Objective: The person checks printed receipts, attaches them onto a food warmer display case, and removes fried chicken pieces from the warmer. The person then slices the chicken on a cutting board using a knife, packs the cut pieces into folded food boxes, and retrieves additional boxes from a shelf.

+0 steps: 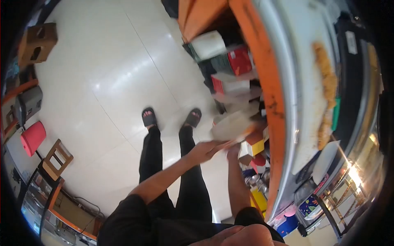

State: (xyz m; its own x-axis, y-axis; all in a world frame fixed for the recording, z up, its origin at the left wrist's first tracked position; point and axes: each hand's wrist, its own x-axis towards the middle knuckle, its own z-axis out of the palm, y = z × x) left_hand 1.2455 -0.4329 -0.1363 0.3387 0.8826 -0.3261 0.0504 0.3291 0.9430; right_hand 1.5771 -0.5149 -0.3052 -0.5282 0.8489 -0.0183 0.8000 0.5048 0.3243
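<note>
Orange-edged counter (273, 98): standing beside both hands
Pale item (230, 127): blurring just beyond hands; probably handling light, bendy; near edge suiting grip
Left hand (203, 151): pointing toward it; finger gap, hold unclear
Right hand (234, 152): blurring, likewise unclear

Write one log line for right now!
left hand: near blurred pale item | right hand: beside left hand | grip: too blurred to tell
</note>
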